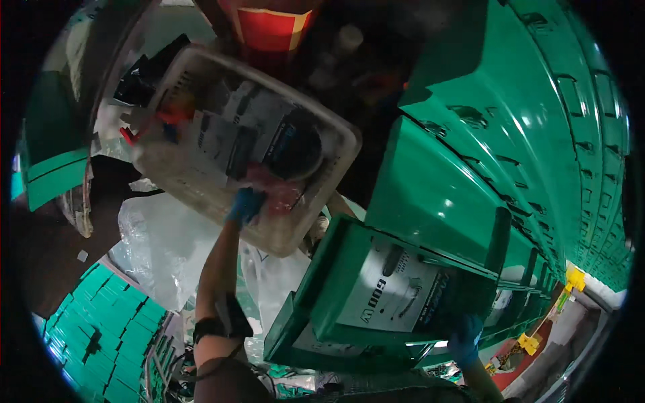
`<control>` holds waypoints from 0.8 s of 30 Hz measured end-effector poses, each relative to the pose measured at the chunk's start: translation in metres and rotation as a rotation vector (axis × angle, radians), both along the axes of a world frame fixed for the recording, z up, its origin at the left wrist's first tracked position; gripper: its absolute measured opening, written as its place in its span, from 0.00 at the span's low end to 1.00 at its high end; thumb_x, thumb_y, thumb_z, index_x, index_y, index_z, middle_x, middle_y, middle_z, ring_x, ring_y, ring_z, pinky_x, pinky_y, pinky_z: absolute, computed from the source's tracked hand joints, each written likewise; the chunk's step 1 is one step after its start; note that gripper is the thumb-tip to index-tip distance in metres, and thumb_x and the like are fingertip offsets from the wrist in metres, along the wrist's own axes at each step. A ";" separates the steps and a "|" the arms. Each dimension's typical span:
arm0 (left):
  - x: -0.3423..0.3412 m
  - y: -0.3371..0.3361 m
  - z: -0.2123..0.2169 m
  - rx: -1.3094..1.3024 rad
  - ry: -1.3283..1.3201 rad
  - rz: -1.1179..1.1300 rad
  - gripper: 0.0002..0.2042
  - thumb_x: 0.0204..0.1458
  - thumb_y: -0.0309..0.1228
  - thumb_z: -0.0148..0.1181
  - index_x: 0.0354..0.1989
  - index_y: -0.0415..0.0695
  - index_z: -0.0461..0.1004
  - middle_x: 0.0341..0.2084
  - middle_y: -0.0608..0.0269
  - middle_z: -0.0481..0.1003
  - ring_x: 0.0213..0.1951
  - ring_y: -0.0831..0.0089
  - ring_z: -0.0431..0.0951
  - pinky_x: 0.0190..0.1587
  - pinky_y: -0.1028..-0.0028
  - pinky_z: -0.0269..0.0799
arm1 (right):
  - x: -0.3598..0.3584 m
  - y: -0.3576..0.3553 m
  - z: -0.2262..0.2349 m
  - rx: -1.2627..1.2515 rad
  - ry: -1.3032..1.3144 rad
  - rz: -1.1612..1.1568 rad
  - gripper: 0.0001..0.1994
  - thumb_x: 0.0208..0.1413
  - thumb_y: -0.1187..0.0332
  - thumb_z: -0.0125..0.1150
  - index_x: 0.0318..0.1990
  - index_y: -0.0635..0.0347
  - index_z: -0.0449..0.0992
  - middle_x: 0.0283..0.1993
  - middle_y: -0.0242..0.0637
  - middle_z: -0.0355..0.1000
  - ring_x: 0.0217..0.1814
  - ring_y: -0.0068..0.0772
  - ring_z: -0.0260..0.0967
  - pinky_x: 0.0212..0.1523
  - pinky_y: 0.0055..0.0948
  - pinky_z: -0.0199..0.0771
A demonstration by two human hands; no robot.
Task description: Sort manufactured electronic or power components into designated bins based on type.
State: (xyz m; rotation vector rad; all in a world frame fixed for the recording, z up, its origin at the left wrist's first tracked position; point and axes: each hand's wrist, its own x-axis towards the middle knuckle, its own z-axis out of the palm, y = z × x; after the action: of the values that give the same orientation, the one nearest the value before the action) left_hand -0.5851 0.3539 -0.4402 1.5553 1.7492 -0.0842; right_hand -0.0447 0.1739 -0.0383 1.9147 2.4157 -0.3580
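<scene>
My left hand (248,205), in a blue glove, reaches over the near rim of a translucent white plastic bin (185,185). Its fingers lie by a pinkish plastic packet (281,191) and are too blurred to read. Inside the bin are several printed grey leaflets (218,138) and a dark round piece (306,151). My right hand (465,339), also blue-gloved, grips the right end of a green plastic tool case (342,282), which sits tilted in front of me. The case bears a white label (390,285) with a tool picture. Shadow partly hides the right fingers.
Tall rows of stacked green cases (457,195) rise on the right. Another green case (285,336) lies under the gripped one. Clear plastic sheeting (161,235) hangs below the bin. More green cases (101,336) are stacked at lower left. A red container (272,30) stands behind the bin.
</scene>
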 end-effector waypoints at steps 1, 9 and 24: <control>0.018 0.006 0.034 -0.055 -0.172 0.187 0.18 0.46 0.43 0.57 0.32 0.38 0.74 0.31 0.45 0.75 0.37 0.55 0.76 0.38 0.63 0.70 | -0.003 -0.002 -0.003 0.029 0.008 -0.028 0.16 0.40 0.75 0.54 0.41 0.61 0.69 0.42 0.47 0.67 0.40 0.51 0.62 0.39 0.45 0.62; 0.047 -0.014 0.337 0.366 -0.768 0.884 0.09 0.52 0.27 0.54 0.40 0.36 0.75 0.36 0.62 0.76 0.38 0.75 0.75 0.42 0.75 0.69 | -0.023 0.025 0.002 -0.023 0.217 -0.130 0.15 0.31 0.75 0.59 0.34 0.60 0.71 0.30 0.42 0.68 0.31 0.49 0.66 0.28 0.41 0.66; 0.302 -0.092 0.487 1.167 -0.154 -0.829 0.15 0.47 0.26 0.59 0.44 0.39 0.71 0.45 0.59 0.70 0.45 0.71 0.72 0.45 0.69 0.70 | 0.082 0.038 0.102 -0.155 1.761 -0.371 0.41 0.49 0.67 0.61 0.66 0.56 0.40 0.65 0.42 0.49 0.65 0.37 0.49 0.60 0.32 0.54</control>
State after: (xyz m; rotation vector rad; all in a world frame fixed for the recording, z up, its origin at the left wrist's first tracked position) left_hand -0.2828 0.2623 0.0471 2.9233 0.8640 0.7469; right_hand 0.0372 0.2120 0.0639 2.1870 2.0364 -3.1372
